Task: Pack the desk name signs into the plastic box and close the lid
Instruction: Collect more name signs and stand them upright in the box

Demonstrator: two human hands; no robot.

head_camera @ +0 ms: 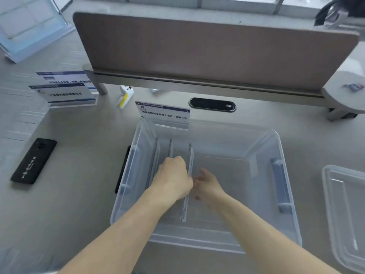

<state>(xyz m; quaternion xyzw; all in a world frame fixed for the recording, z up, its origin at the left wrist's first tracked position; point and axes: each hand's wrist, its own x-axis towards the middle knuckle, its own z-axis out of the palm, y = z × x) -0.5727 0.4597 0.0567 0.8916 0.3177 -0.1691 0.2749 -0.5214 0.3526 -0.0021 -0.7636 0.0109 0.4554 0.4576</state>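
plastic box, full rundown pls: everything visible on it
The plastic box is a clear, translucent rectangular tub with rounded corners and a thick rim, open, sitting flat on the grey desk. Bluish latch handles sit on its two short sides. Three name signs stand on edge inside, toward its left side. The left hand and the right hand reach inside, at the rightmost sign. Its lid lies apart on the right.

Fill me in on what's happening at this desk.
A person is packing desk name signs into a clear plastic box. Both hands are inside it: the left hand has its grip on an upright sign, the right hand open beside it. Two signs already stand at the box's left. Three signs wait outside, and the lid lies to the right.
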